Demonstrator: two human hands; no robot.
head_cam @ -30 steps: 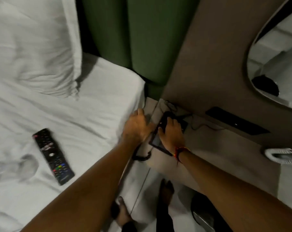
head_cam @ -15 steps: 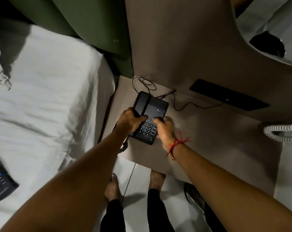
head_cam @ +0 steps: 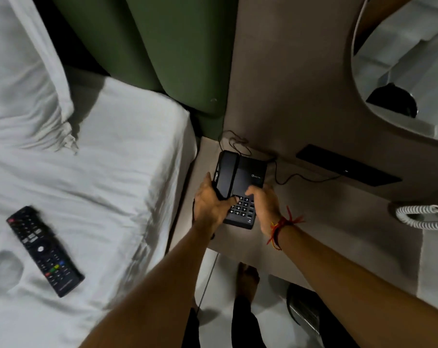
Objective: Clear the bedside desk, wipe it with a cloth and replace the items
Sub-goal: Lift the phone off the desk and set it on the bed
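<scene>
A black desk telephone (head_cam: pixel 248 175) with its handset in the cradle sits on the beige bedside desk (head_cam: pixel 338 217), close to the wall and the desk's left end. My left hand (head_cam: pixel 210 203) grips its left side, thumb across the keypad. My right hand (head_cam: pixel 265 208), with a red thread on the wrist, holds its right side, fingers curled over the keys. A thin black cord (head_cam: pixel 288 179) runs from the phone along the wall. A black TV remote (head_cam: pixel 44 249) lies on the white bed (head_cam: pixel 112 184), left. A clear glass (head_cam: pixel 4 267) lies beside the remote.
A white pillow (head_cam: pixel 22 84) lies at the bed's head, before a green headboard (head_cam: pixel 162 46). A black panel (head_cam: pixel 348 168) is fixed on the wall over the desk. A white coiled cord (head_cam: pixel 423 218) sits at the right edge. A dark bin (head_cam: pixel 305 312) stands under the desk, near my bare feet.
The view has swung back left, so the remote and pillow show again. Both hands stay on the telephone, now a little nearer the wall.
</scene>
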